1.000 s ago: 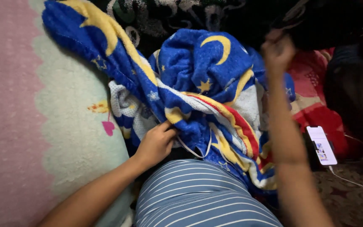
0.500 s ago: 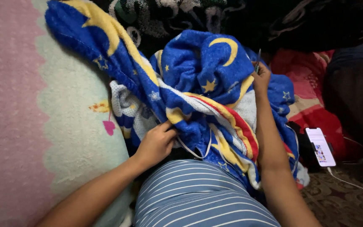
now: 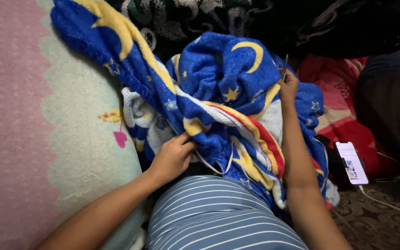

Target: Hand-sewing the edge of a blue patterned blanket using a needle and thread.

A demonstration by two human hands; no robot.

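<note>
Head view looks down on a person's lap, and at the far left lies a pink and pale green mat [image 3: 47,139] with a small heart shape printed on it. Next to it, in the middle, a thick blue blanket [image 3: 223,92] with yellow moons, stars and a red-yellow stripe is piled up over the person's knees — one long part of it runs up to the top left corner. The left hand [image 3: 172,157] is at the lower edge of this blanket; its fingers are closed around a fold of the fabric, just beside a thin grey cord [image 3: 216,166] that hangs in a loop. Below the hand is the striped blue-white clothing [image 3: 218,217] of the person. Further right, the right hand [image 3: 288,88] is raised on the far side of the pile, with the fingers pinched on a thin metal tool [image 3: 284,65] that stands up from them — if it is scissors or something else, one cannot tell. At the right, a phone [image 3: 352,162] with a lit screen lies on red cloth [image 3: 343,102], with a white cable [image 3: 385,201] going from it.
</note>
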